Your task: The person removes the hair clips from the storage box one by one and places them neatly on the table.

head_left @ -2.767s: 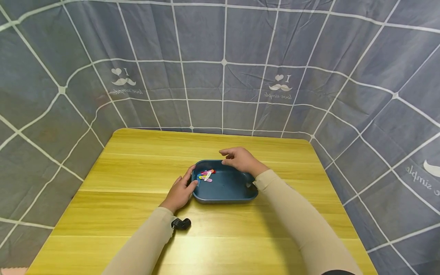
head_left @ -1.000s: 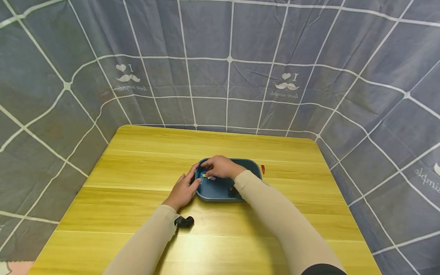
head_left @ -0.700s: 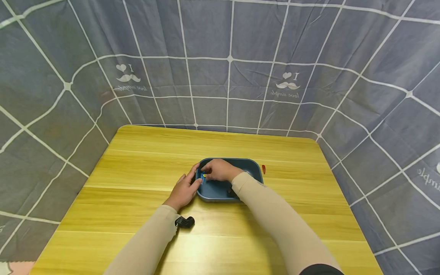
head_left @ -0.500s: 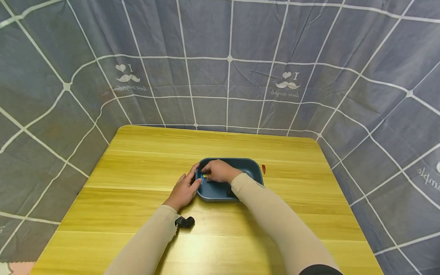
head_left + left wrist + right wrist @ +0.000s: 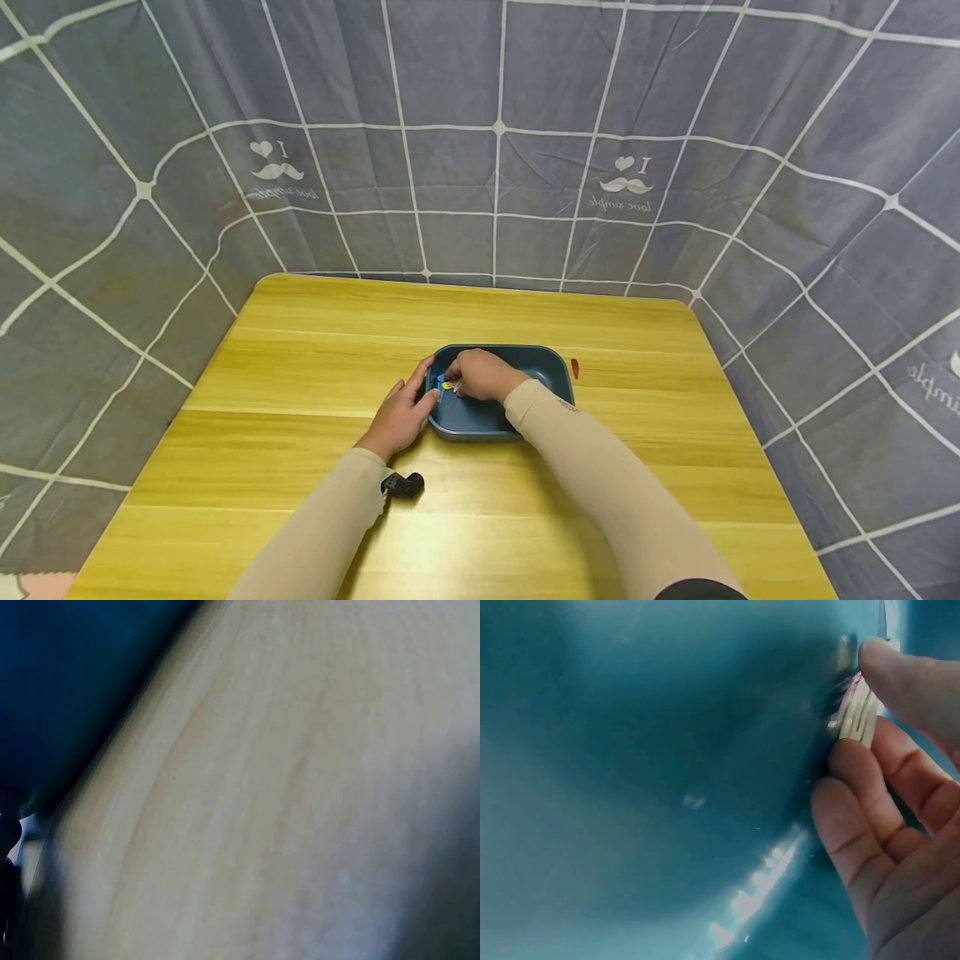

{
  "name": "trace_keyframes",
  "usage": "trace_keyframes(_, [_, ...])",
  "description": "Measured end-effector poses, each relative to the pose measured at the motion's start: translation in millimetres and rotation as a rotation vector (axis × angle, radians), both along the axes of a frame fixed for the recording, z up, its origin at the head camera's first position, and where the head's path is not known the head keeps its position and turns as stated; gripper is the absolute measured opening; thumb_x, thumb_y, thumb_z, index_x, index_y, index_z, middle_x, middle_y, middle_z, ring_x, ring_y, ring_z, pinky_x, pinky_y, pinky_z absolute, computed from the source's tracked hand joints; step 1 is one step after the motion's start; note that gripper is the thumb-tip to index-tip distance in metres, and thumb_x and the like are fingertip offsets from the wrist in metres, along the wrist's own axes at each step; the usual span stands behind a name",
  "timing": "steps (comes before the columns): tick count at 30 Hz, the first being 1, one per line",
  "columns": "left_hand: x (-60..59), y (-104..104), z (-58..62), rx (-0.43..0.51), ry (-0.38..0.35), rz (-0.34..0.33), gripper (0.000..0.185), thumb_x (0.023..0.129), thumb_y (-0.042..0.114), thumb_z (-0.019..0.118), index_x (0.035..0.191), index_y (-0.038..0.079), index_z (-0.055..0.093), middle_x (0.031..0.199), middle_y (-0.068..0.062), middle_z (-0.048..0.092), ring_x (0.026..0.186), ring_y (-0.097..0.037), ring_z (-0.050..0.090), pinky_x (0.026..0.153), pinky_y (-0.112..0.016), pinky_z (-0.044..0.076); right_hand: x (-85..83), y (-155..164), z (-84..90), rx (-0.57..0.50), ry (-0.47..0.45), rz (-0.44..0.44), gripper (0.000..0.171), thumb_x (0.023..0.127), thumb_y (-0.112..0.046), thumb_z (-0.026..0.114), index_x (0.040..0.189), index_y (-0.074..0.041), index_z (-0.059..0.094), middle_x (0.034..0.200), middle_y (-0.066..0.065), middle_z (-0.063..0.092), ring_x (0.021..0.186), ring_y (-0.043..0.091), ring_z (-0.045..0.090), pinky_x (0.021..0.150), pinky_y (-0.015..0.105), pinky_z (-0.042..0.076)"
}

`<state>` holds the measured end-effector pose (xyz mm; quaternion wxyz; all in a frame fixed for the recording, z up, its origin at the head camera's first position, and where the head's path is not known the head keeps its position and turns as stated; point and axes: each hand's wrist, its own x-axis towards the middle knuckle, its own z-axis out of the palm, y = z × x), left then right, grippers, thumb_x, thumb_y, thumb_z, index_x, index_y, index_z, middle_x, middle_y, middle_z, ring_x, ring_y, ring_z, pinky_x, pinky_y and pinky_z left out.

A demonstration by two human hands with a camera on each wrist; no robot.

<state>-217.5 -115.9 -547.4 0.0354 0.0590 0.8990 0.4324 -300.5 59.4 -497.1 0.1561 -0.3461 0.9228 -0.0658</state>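
Observation:
A dark blue rectangular tray (image 5: 480, 421) sits on the wooden table, with small colourful hair clips (image 5: 442, 385) at its left end; blue and yellow ones show. My left hand (image 5: 397, 421) holds the tray's left rim, thumb over the edge and fingers along the outside. Inside the tray, my right hand (image 5: 483, 375) reaches down to the clips. In the right wrist view its thumb and fingers pinch a white hair clip (image 5: 859, 712), and a bit of pink shows beside it. A red hair clip (image 5: 575, 368) lies on the table, just right of the tray.
The yellow wooden table (image 5: 360, 333) has a grey curtain (image 5: 450, 167) with white lines behind and at both sides. A black wrist camera (image 5: 403, 485) sticks out from the left sleeve. Mostly table and a dark tray corner fill the left wrist view.
The right hand has moved from the tray's far rim to the clips at its left end. The red clip, earlier in the tray, now lies outside to the right. The left hand stays at the rim.

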Motion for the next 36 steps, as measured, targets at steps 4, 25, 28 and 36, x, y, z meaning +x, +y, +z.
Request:
trace_keyframes(4, [-0.2, 0.3, 0.0, 0.001, 0.000, -0.001, 0.054, 0.096, 0.047, 0.040, 0.141, 0.055, 0.012, 0.145, 0.001, 0.040, 0.139, -0.039, 0.021, 0.114, -0.055, 0.016, -1.1, 0.0, -4.5, -0.001, 0.055, 0.026, 0.022, 0.087, -0.018, 0.065, 0.108, -0.019, 0.071, 0.106, -0.004, 0.067, 0.102, 0.011, 0.060, 0.093, 0.027, 0.050])
trace_keyframes(25, [-0.5, 1.3, 0.2, 0.002, 0.004, -0.010, 0.054, 0.097, 0.046, 0.040, 0.142, 0.054, 0.012, 0.144, 0.001, 0.041, 0.137, -0.037, 0.028, 0.117, -0.050, 0.013, -4.9, 0.9, -8.5, -0.018, 0.078, 0.009, 0.012, 0.089, -0.025, 0.063, 0.093, -0.023, 0.074, 0.093, -0.010, 0.069, 0.086, 0.006, 0.062, 0.081, 0.024, 0.053])
trace_keyframes(28, [-0.5, 1.2, 0.7, 0.004, 0.007, -0.010, 0.054, 0.097, 0.045, 0.040, 0.142, 0.053, 0.012, 0.145, 0.001, 0.040, 0.137, -0.036, 0.029, 0.117, -0.049, 0.012, -5.3, 2.0, -8.6, -0.028, 0.086, 0.006, 0.012, 0.090, -0.023, 0.061, 0.091, -0.024, 0.073, 0.090, -0.011, 0.068, 0.080, 0.005, 0.060, 0.079, 0.024, 0.053])
trace_keyframes(36, [-0.9, 1.3, -1.0, -0.002, -0.001, -0.003, 0.054, 0.097, 0.046, 0.039, 0.142, 0.053, 0.012, 0.144, 0.001, 0.041, 0.138, -0.037, 0.026, 0.116, -0.050, 0.014, -3.3, 2.5, -4.3, -0.082, 0.026, -0.029, 0.014, 0.091, -0.025, 0.059, 0.094, -0.023, 0.072, 0.089, -0.011, 0.066, 0.075, 0.005, 0.057, 0.075, 0.023, 0.052])
